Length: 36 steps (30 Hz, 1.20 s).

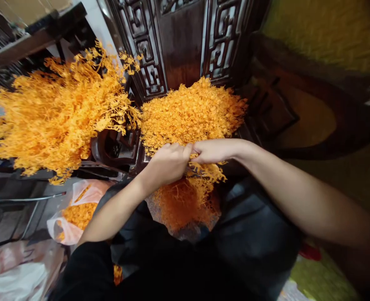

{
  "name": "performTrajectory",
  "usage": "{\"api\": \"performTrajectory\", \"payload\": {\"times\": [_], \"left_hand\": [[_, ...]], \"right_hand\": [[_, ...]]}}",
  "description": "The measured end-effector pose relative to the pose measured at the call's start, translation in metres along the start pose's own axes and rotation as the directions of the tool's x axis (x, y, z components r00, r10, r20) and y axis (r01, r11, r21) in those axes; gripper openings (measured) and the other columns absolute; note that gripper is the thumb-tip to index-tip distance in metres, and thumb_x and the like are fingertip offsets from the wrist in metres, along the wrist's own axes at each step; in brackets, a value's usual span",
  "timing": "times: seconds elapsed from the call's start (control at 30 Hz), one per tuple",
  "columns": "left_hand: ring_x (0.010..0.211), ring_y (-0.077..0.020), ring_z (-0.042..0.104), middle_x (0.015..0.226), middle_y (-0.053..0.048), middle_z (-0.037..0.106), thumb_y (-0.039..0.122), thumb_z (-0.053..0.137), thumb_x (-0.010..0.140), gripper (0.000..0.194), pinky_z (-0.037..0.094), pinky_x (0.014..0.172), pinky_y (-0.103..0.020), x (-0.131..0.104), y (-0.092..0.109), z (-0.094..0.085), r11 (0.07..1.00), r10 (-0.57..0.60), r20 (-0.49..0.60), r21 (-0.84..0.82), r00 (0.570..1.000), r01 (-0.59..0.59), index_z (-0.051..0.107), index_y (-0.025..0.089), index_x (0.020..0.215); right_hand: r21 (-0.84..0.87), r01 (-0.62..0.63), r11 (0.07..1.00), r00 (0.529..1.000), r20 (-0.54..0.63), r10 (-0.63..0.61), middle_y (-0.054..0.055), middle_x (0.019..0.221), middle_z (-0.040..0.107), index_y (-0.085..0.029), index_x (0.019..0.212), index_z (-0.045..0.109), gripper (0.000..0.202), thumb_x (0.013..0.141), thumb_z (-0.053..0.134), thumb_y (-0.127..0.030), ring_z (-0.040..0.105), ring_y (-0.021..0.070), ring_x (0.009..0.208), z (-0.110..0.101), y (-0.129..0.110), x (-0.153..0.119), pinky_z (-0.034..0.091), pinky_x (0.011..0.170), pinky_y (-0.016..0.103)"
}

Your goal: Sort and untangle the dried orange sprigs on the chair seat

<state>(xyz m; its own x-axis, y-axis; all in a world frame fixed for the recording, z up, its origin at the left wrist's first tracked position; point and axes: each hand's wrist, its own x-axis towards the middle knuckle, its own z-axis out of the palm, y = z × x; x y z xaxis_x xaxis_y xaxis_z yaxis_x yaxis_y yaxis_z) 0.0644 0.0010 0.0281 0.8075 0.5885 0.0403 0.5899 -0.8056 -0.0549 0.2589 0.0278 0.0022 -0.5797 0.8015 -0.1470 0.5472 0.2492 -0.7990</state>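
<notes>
My left hand point(172, 164) is closed in a fist in front of me, with a bunch of orange plastic flower sprigs point(210, 174) hanging out just below it. Fingertips of my right hand point(212, 150) are pinched together against the left fist, at the same bunch; what lies between the fingers is mostly hidden. Right behind both hands lies a dense heap of orange sprigs point(191, 113) on the dark wooden chair. Between my knees, more orange stems fill a clear plastic bag point(185, 205).
A large spread of orange sprigs point(62, 113) covers the furniture at the left. Below it sits a pinkish plastic bag point(68, 230) with orange pieces inside. A carved dark wooden chair back point(183, 46) rises behind the heap. White and clear bags point(18, 271) lie at lower left.
</notes>
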Motion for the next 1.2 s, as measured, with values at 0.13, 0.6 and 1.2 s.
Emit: {"api": "performTrajectory", "payload": {"times": [0.13,0.6,1.2], "left_hand": [[0.072,-0.0236,0.064,0.08,-0.014,0.068,0.025,0.044,0.095,0.029,0.045,0.07,-0.035,0.001,-0.007,0.018,0.984,-0.154,0.091,-0.078,0.984,0.162,0.069,0.011,0.098],[0.06,-0.0133,0.049,0.058,0.002,0.052,0.045,0.041,0.102,0.044,0.037,0.062,-0.027,-0.024,-0.051,0.031,0.522,-0.517,0.02,-0.785,0.856,0.334,0.06,0.02,0.071],[0.064,-0.0164,0.057,0.067,-0.002,0.063,0.042,0.039,0.104,0.04,0.042,0.072,-0.03,0.024,-0.035,0.056,0.627,-0.658,-0.234,-0.697,0.716,0.348,0.06,0.021,0.077]], "right_hand": [[-0.344,-0.181,0.921,0.982,-0.113,0.15,0.002,0.054,0.053,-0.022,0.061,0.063,0.014,0.065,0.076,-0.024,0.056,0.0205,0.063,-0.001,-0.004,0.008,0.039,0.062,0.035],[-0.138,0.199,0.97,0.715,-0.657,-0.24,0.016,0.15,0.051,-0.023,0.155,0.046,0.076,0.087,0.074,-0.043,0.066,0.0252,0.107,-0.031,0.01,-0.008,0.057,0.086,0.039],[0.314,-0.064,0.947,0.821,-0.524,0.229,0.015,0.116,0.071,-0.015,0.144,0.056,0.062,0.09,0.069,-0.043,0.068,0.0242,0.09,0.005,0.003,0.049,0.056,0.079,0.041]]}}
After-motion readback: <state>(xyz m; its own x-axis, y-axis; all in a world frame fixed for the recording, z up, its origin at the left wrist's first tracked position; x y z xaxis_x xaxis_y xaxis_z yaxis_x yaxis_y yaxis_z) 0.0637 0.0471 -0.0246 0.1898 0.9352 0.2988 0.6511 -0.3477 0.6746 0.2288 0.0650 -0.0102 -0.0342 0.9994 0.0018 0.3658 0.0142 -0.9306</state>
